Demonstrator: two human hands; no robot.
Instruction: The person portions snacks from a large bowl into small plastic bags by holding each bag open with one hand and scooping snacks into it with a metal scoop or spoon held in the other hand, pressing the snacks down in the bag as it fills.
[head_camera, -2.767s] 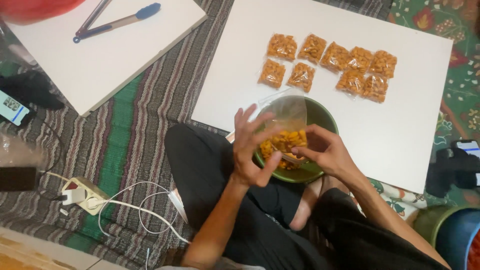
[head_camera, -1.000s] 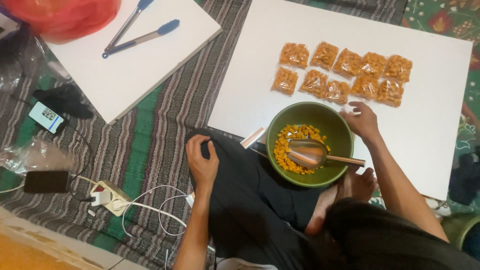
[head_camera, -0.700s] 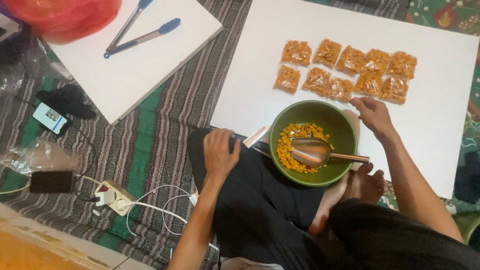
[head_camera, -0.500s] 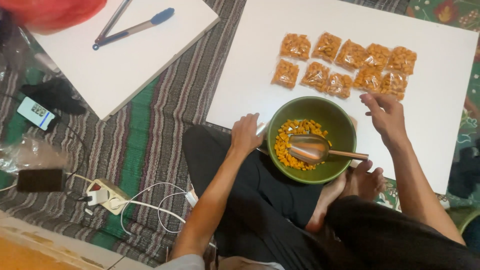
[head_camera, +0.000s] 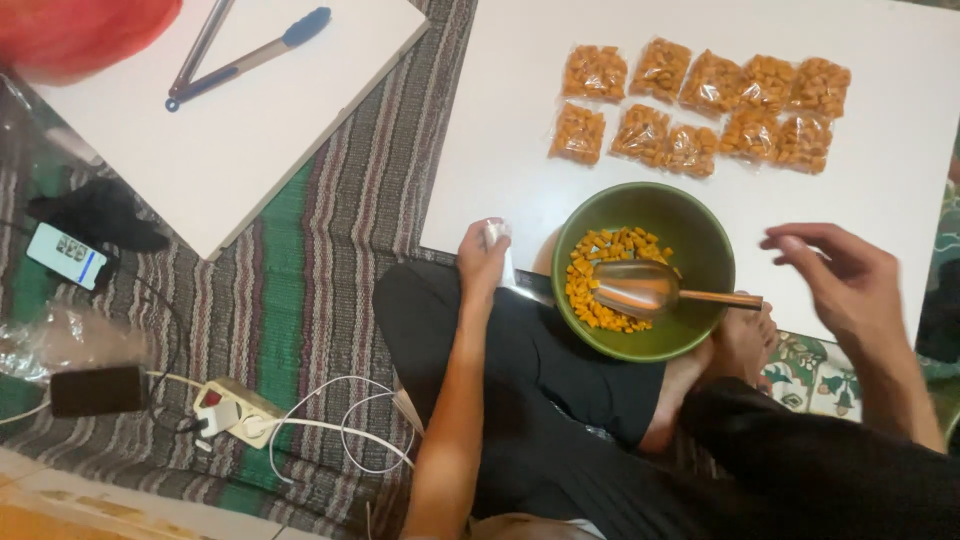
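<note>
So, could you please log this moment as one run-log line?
left hand: pinching small white item at board edge | right hand: open, above board | scoop: resting in green bowl | filled packets: two rows

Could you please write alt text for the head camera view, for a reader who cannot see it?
A seated person's left hand pinches something small and white beside a green bowl of orange snack pieces with a metal scoop in it; the empty right hand hovers nearby. Filled clear packets lie on a white board beyond.
</note>
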